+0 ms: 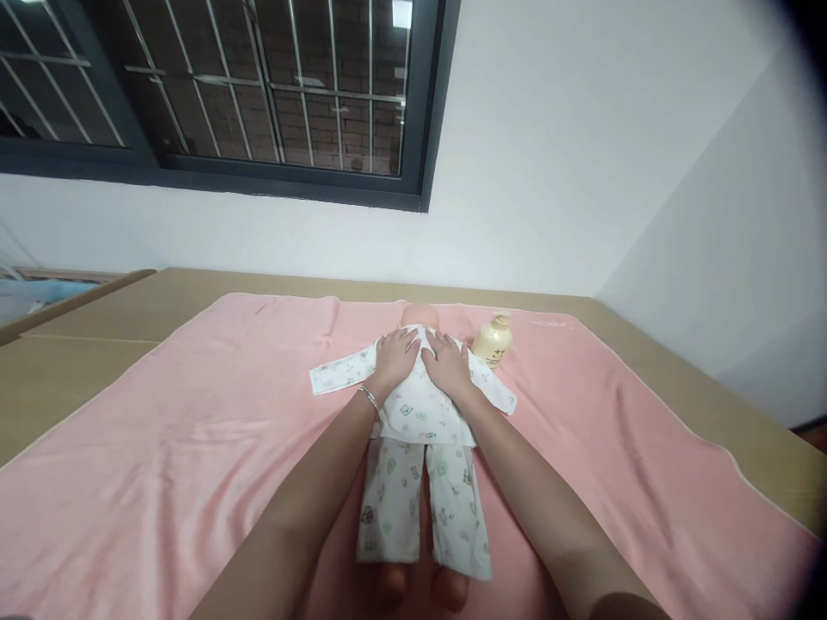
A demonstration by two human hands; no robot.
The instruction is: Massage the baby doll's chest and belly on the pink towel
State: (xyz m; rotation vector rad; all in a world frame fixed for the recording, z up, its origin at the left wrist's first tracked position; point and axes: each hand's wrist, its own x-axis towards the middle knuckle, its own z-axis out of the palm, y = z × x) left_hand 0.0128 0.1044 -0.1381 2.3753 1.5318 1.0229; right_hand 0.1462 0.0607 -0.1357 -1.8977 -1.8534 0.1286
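Head view: at centre frame, resting flat with left hand (395, 358) on the clothed doll (421, 409), then right hand (448, 362) likewise (fingers parted, gripping nothing). Best to press evenly, clear of the bottle (493, 343) farther right.

No word comes through clearly! Just right of the doll (419, 315), the pale-yellow pump bottle (489, 341) carries small dark print (494, 354), too blurred to read; and on the doll's white pajamas (407, 410), any lettering among the motifs is too tiny to make out.
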